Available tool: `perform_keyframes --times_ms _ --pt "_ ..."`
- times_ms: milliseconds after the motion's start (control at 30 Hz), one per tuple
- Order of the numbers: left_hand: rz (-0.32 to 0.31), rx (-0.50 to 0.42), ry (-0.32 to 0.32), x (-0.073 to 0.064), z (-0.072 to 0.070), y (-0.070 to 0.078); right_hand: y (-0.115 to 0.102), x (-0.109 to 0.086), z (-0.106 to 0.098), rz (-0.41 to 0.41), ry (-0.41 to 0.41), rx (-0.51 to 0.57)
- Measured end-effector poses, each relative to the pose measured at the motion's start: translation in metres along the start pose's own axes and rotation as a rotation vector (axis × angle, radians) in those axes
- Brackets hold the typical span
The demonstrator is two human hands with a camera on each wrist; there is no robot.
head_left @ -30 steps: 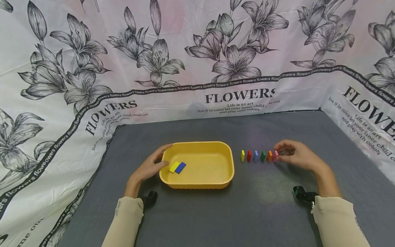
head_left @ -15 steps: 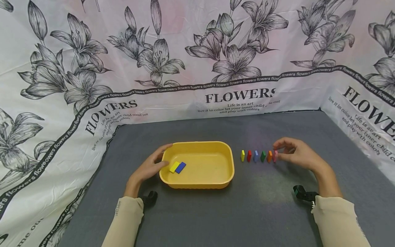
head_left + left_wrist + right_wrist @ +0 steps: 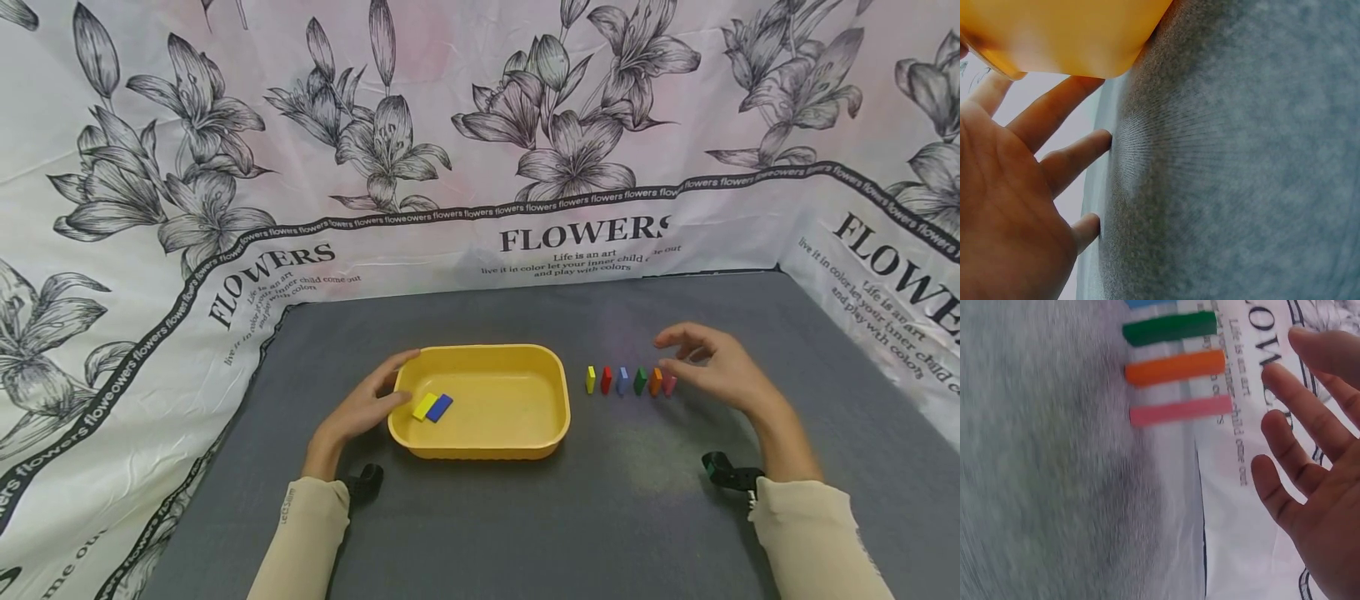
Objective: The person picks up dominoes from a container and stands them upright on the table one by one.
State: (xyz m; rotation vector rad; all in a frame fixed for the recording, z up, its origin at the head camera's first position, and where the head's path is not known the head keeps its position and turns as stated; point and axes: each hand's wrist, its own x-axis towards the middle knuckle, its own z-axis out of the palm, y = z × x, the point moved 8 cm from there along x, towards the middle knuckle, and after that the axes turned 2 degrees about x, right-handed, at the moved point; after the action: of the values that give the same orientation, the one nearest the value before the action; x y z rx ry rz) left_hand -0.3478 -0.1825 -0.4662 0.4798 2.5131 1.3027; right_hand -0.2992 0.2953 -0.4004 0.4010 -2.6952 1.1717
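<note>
My left hand (image 3: 364, 403) rests at the left end of a yellow plastic tub (image 3: 480, 443), thumb over the rim and the other fingers spread along the outside. The left wrist view shows those fingers (image 3: 1054, 115) nearly straight. Inside the tub lie a yellow domino block (image 3: 425, 406) and a blue domino block (image 3: 439, 407), side by side. Above the right end of a row of upright blocks, my right hand (image 3: 712, 362) hovers with loosely bent fingers and nothing in them. Nearest to it stands the pink block (image 3: 1182, 410), beside the orange block (image 3: 1175, 367).
Leftward along the row stand a green block (image 3: 640, 381), a light blue block (image 3: 622, 381), a red block (image 3: 606, 380) and a yellow block (image 3: 590, 379), just right of the tub. The grey tabletop (image 3: 540, 533) ends at a flower-printed cloth (image 3: 420, 258) behind.
My right hand has let go of the pink block and lifted up and slightly left; the block stands at the row's end. My left hand and the tub look unmoved.
</note>
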Motion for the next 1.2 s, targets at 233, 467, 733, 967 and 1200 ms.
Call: perform_keyframes --times_ms 233,467,733,967,1200 --pt "0.007 -0.001 -0.002 0.001 0.0 0.001 -0.023 0.006 0.021 -0.041 0.033 0.014" --pt "0.007 0.004 -0.003 0.0 0.002 -0.001 -0.054 0.016 0.055 -0.2 0.061 -0.001" --pt "-0.006 0.007 0.007 0.0 0.001 -0.001 -0.099 0.03 0.094 -0.347 -0.009 0.068" --pt "-0.006 0.017 0.008 -0.002 0.0 -0.001 -0.138 0.039 0.129 -0.424 -0.091 0.079" --pt "-0.001 0.019 0.014 -0.002 0.0 0.002 -0.166 0.045 0.158 -0.483 -0.174 -0.001"
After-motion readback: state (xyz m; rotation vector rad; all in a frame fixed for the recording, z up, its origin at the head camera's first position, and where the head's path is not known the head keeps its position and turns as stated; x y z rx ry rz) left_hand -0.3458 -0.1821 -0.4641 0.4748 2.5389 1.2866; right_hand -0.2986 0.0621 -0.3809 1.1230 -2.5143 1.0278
